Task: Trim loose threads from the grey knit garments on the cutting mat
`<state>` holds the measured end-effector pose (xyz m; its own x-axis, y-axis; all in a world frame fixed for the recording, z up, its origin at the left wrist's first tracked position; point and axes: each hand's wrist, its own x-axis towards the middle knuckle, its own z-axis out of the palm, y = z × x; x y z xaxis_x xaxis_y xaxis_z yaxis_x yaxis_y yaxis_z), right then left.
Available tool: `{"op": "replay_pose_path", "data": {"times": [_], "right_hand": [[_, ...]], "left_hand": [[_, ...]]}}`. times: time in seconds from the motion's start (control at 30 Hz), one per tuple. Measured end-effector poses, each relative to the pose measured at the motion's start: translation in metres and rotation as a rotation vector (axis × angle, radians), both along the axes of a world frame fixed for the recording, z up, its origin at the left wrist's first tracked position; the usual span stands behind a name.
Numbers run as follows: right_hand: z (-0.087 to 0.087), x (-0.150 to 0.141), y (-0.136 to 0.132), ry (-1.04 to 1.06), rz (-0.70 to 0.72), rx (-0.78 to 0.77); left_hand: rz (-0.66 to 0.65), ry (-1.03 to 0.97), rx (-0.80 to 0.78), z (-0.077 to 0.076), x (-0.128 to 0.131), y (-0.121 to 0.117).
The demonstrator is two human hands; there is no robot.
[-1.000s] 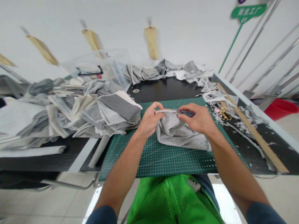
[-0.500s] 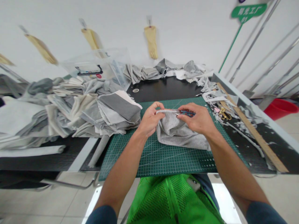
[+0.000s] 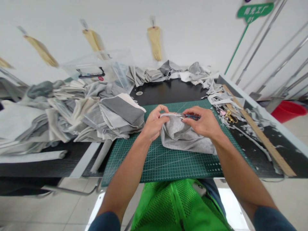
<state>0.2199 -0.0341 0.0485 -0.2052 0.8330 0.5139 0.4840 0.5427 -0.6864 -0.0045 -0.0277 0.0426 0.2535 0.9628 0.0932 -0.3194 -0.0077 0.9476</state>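
Observation:
A light grey piece of fabric (image 3: 185,141) lies bunched on the green cutting mat (image 3: 125,160), its upper edge lifted. My left hand (image 3: 156,122) pinches that edge between thumb and fingers. At the other end of the raised edge, my right hand (image 3: 201,120) is closed around small thread snips (image 3: 192,116) with a blue handle. Their metal tips touch or nearly touch the fabric edge. Fingers hide most of the snips, so whether the blades are apart is unclear.
Left of the mat are heaped grey and white fabric pieces (image 3: 122,109), with a clear plastic box (image 3: 96,70) behind. Scraps (image 3: 216,89) line the back and right. A wooden ruler (image 3: 262,138) and gold-handled scissors (image 3: 231,117) lie right. A tape ring (image 3: 139,93) sits behind the mat.
Both hands keep their hold on the fabric and the snips, with hardly any movement. The whole view has shifted very slightly.

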Motion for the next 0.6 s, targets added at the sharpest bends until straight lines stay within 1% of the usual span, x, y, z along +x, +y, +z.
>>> {"op": "replay_pose_path", "data": {"times": [0.33, 0.5, 0.6], "right_hand": [[-0.0025, 0.0012, 0.0014, -0.009, -0.022, 0.008], [-0.0047, 0.0017, 0.0025, -0.003, -0.045, 0.022], [-0.0061, 0.0013, 0.0039, 0.026, -0.079, 0.015]], "left_hand": [[0.001, -0.006, -0.027, 0.0007, 0.0001, 0.0006], [0.002, -0.014, -0.016, 0.0006, -0.0002, 0.0009], [0.024, -0.007, -0.009, -0.0001, -0.0009, 0.0011]]}}
